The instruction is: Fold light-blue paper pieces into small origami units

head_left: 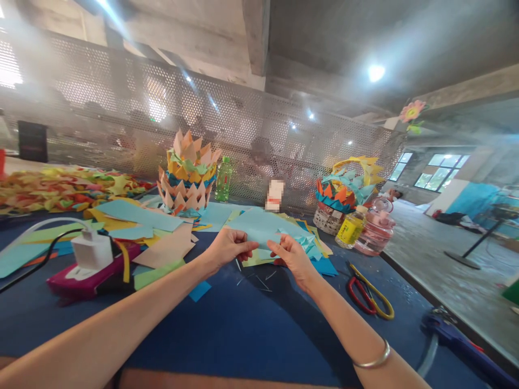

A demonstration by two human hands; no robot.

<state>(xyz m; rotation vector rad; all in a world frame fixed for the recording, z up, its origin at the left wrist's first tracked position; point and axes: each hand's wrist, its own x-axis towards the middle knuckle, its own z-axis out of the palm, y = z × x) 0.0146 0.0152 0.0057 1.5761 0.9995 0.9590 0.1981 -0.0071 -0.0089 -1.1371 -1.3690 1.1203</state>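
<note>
Head view: the left hand (232, 247) pinches the near left edge of a light blue sheet (263, 227) between thumb and curled fingers. The right hand (292, 258) is at the sheet's right side, thumb and fingertips nearly closed on its edge. The sheet is above the dark blue tabletop (227, 335), near its centre. Red-and-yellow-handled scissors (368, 294) lie right of the right hand; a green bottle (224, 179) stands beyond the left hand.

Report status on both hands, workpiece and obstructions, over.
Left hand and right hand pinching light-blue sheet. Loose papers crowd close behind it. Scissors off to the right.
</note>
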